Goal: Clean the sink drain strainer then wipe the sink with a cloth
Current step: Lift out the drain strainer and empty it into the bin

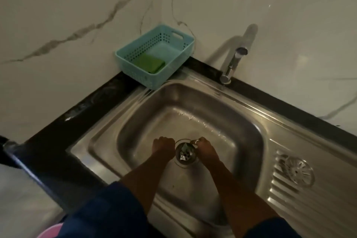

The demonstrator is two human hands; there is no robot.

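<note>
The drain strainer (185,154) sits in the floor of the sink (143,121), directly between both hands and equally near each: the left hand (163,147) meets its left rim, the right hand (206,148) its right. The right seems to pinch the rim; whether the left grips it, dim light hides

Round metal strainer (186,153) with bits inside, down in the shiny steel sink's (193,102) hole. Folded green cloth (149,63), far left.

no readable text, no labels, no brands, no numbers on any surface
</note>
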